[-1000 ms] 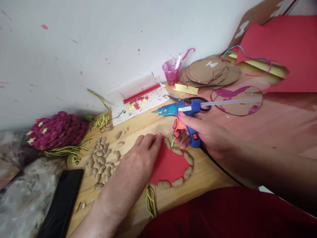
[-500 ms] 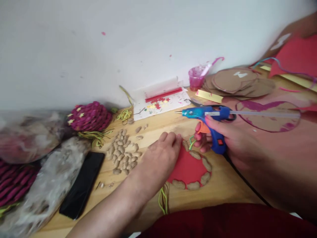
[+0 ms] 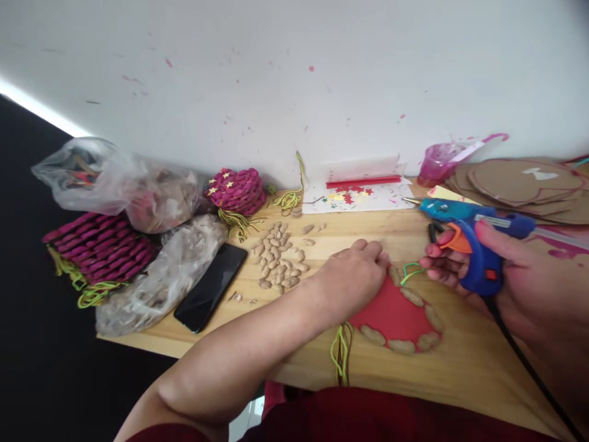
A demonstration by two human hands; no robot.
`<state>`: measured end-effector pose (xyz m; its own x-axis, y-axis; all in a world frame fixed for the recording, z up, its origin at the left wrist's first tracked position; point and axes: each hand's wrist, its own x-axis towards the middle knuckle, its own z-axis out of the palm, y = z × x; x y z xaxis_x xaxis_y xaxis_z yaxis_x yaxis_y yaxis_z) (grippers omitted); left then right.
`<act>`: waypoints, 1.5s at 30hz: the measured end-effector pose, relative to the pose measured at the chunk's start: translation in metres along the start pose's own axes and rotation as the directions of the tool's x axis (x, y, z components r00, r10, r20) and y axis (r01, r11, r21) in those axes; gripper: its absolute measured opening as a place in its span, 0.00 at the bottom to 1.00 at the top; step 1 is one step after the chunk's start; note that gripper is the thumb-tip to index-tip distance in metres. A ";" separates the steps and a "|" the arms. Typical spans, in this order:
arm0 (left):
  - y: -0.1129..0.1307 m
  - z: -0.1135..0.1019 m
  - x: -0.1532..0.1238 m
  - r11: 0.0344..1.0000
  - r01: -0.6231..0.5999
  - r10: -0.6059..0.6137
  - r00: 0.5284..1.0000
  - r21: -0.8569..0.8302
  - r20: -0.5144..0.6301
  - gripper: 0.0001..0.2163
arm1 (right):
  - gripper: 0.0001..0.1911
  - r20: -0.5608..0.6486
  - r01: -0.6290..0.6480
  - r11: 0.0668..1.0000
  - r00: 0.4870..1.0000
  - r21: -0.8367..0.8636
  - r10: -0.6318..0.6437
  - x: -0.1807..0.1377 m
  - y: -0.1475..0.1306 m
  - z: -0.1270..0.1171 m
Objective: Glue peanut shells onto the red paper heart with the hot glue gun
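Note:
A red heart-like piece (image 3: 389, 314) lies on the wooden table, its rim lined with peanuts (image 3: 401, 346). My left hand (image 3: 355, 277) rests on its upper left edge, fingers bent and pressed together. What lies under those fingertips is hidden. To the right, above the table, my right hand (image 3: 499, 258) is closed round a blue hot glue gun (image 3: 481, 245) with an orange trigger. Its nozzle points left toward the wall, apart from the red piece. A green string loop (image 3: 411, 272) sticks out by the upper peanuts. Yellow-green strings (image 3: 341, 355) hang at the lower left.
Left of my hand lies a pile of loose peanuts (image 3: 278, 261), then a black phone (image 3: 210, 288) and plastic bags (image 3: 161, 276). Purple woven pieces (image 3: 242, 191) stand behind. White paper with stars (image 3: 317, 202), a pink cup (image 3: 435, 164) and cardboard shapes (image 3: 501, 178) line the wall.
The view has swung left, bringing the bags and table's left edge into sight. The glue gun has moved right relative to the red piece. My left hand stays at the piece's edge.

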<state>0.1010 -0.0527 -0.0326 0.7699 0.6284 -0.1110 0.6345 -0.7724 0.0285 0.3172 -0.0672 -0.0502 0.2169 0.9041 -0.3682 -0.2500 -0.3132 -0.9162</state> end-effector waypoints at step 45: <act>-0.010 0.005 0.003 0.999 0.010 -0.012 0.998 -0.033 -0.062 0.16 | 0.09 0.314 -0.156 0.945 0.947 0.288 0.061 0.005 0.002 0.002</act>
<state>0.0965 -0.0439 -0.0378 0.7650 0.6421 -0.0494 0.6440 -0.7627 0.0598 0.3162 -0.0632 -0.0539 -0.1060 0.9288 -0.3551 -0.5416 -0.3534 -0.7627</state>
